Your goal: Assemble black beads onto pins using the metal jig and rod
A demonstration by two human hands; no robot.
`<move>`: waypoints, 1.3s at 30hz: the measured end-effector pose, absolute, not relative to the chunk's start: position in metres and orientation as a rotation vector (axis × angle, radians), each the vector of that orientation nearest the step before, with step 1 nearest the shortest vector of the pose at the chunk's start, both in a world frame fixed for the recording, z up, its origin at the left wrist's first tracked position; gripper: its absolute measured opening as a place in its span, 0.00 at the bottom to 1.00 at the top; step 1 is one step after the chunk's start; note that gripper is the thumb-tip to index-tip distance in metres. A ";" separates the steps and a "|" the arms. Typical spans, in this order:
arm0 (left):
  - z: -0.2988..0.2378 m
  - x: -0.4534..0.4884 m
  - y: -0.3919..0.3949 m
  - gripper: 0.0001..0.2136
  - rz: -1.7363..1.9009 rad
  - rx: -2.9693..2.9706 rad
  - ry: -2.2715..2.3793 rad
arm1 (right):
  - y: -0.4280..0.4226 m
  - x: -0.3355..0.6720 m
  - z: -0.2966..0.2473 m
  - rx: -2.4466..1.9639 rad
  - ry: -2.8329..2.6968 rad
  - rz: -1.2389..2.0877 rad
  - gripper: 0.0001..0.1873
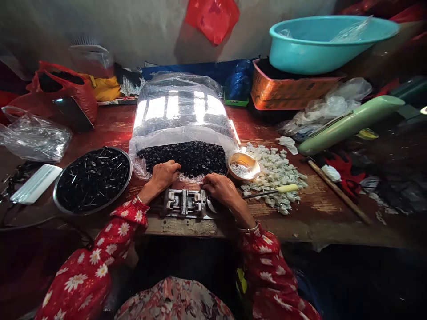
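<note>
My left hand (pixel 164 173) is closed at the front lip of a clear plastic bag (pixel 183 131), its fingertips against small round black pieces (pixel 190 158) inside the mouth. My right hand (pixel 222 189) curls its fingers by the lip's right side. What either hand pinches is too small or hidden to make out. Between my wrists, at the table edge, sits a metal jig (pixel 185 203) with two side-by-side sections. A shiny rounded metal part (pixel 211 205) shows just below my right hand.
Left stands a round metal tray (pixel 128 182) of black stemmed parts, beside a white device (pixel 36 184). Right lie a small bowl (pixel 248 164), a heap of small whitish pieces (pixel 276 171), a yellow-handled tool (pixel 287 188) and a wooden-handled hammer (pixel 336 191). A blue basin (pixel 320 55) stands behind.
</note>
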State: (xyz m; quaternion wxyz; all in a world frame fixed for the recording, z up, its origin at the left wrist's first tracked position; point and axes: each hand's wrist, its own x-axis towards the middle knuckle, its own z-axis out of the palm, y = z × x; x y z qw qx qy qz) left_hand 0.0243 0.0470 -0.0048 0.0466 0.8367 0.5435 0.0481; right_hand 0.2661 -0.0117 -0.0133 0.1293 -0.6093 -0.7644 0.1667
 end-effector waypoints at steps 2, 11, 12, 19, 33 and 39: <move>-0.004 0.024 0.047 0.12 0.127 2.564 1.650 | -0.011 0.265 -0.013 -1.786 -2.242 0.491 0.05; -0.009 0.009 0.050 0.08 0.306 2.511 1.604 | -0.019 0.269 -0.019 -1.738 -2.082 0.536 0.04; -0.009 0.005 0.049 0.07 0.422 2.456 1.578 | -0.022 0.269 -0.020 -1.698 -2.034 0.527 0.04; 0.001 -0.015 0.004 0.09 0.963 2.038 1.269 | -0.055 0.259 -0.006 -1.326 -1.889 0.444 0.03; -0.016 -0.016 -0.047 0.05 1.070 2.184 1.146 | -0.065 0.233 -0.020 -1.369 -2.106 0.284 0.06; -0.008 -0.008 -0.049 0.05 0.904 2.115 1.361 | -0.068 0.227 -0.022 -1.471 -2.030 0.328 0.01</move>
